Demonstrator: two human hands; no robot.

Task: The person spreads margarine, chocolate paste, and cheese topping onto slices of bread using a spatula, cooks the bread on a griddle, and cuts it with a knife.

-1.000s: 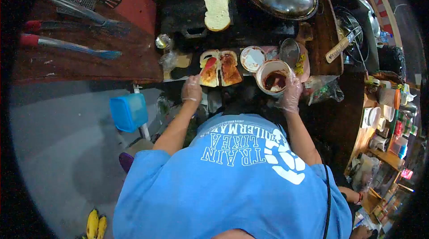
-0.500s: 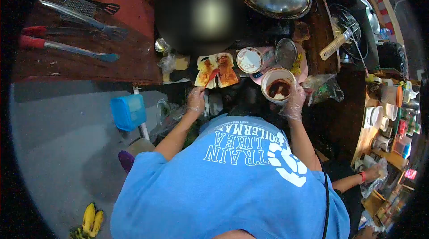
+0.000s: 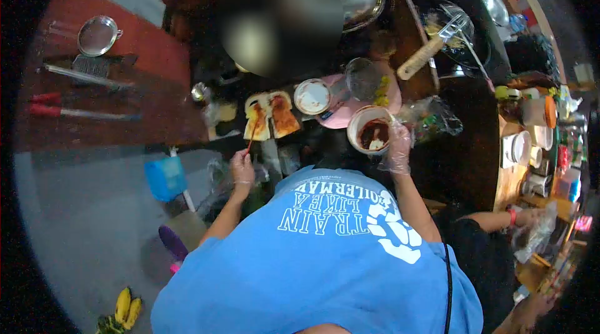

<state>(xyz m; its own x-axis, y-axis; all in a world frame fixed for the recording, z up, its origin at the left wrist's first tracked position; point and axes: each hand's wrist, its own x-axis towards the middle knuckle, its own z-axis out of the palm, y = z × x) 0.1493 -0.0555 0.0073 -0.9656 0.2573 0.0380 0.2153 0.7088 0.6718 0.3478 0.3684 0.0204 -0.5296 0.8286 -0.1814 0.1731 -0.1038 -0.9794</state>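
My left hand (image 3: 242, 168), in a clear plastic glove, is closed around the thin red handle of a spatula (image 3: 251, 140). Its tip reaches over the left of two bread slices (image 3: 284, 123) lying side by side, both smeared with reddish-brown sauce; the tip itself is blurred. My right hand (image 3: 399, 145), gloved too, grips the right side of a white tub (image 3: 355, 131), tilted so dark red sauce shows inside. Between bread and tub lies a sauce-stained white lid (image 3: 312, 96).
A pink board (image 3: 337, 119) with a strainer (image 3: 363, 79) lies behind the tub. A clear plastic bag (image 3: 437, 120) is at its right. Utensils lie on the brown table (image 3: 119, 121) at left. A co-worker's hand (image 3: 531, 216) holds plastic at right.
My view has turned, shifting most things leftward. The spatula has gone from the middle of the bread to the left slice's lower edge. The tub stays in my right hand.
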